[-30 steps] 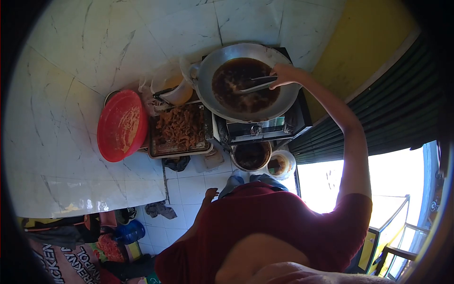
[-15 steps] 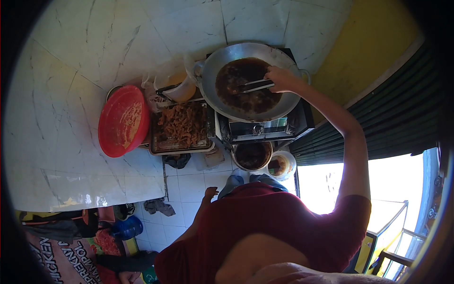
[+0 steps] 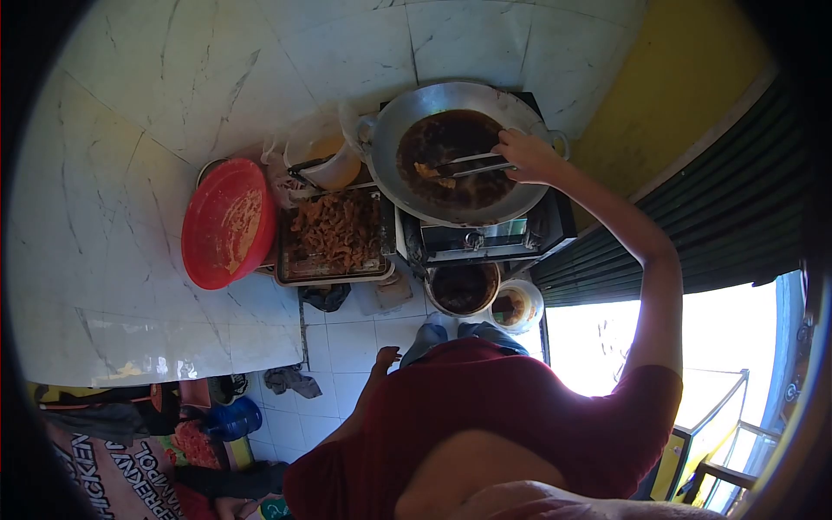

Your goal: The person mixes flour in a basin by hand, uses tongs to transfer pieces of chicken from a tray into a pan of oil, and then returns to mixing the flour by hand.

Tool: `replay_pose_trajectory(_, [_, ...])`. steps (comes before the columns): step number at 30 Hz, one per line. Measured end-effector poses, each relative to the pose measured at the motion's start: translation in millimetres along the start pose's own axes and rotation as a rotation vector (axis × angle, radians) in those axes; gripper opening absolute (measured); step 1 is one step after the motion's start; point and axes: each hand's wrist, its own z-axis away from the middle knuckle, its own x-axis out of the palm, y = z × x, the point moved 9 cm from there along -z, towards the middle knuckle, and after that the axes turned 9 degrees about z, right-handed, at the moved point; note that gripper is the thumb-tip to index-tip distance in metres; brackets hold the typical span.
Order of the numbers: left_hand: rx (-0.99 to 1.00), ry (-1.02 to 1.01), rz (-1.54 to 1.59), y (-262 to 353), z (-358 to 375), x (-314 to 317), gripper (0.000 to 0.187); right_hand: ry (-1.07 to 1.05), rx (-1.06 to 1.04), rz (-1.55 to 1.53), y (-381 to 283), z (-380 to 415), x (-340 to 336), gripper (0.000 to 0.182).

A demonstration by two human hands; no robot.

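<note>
A wide metal wok point(image 3: 386, 165) stands on the stove with dark oil point(image 3: 442, 130) in it. Over its right side, my right hand point(image 3: 527, 158) is closed around a pair of metal tongs point(image 3: 477, 165), which point left across the oil. Golden-brown fried pieces point(image 3: 425, 170) show at the tips of the tongs, at the oil's surface. My left hand point(image 3: 386, 356) hangs low beside my body, its fingers loosely apart and touching nothing.
Left of the stove point(image 3: 472, 241) are a tray point(image 3: 334, 277) heaped with fried pieces point(image 3: 334, 230), a tub point(image 3: 334, 173) and a tilted red basin point(image 3: 195, 225). A dark-filled pot point(image 3: 498, 286) and a white bucket point(image 3: 536, 312) stand on the floor below the stove.
My right hand has shifted slightly right and down with the tongs. Golden pieces now show clearly at the tips, where earlier they were hardly visible. My left hand has stayed nearly still.
</note>
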Motion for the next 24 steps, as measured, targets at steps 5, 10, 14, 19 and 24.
replay_pose_trajectory(5, [0.001,-0.013,0.027,4.8,1.1,3.8,0.027,-0.015,0.012,0.0,1.0,5.1,-0.8,0.036])
replay_pose_trajectory(10, [0.003,-0.01,0.028,2.6,-2.9,4.4,0.028,0.003,0.104,-0.052,21.2,10.2,-4.4,0.034])
replay_pose_trajectory(14, [0.094,-0.054,0.077,11.4,4.4,6.9,0.028,-0.013,0.196,-0.072,49.5,11.2,-7.2,0.03])
replay_pose_trajectory(19, [0.09,0.019,-0.101,35.0,54.5,5.2,0.029,-0.074,0.251,-0.095,65.5,13.6,10.3,0.032])
replay_pose_trajectory(24, [0.079,0.009,-0.081,27.3,54.1,3.7,0.03,-0.216,0.264,-0.188,59.0,13.6,16.4,0.041])
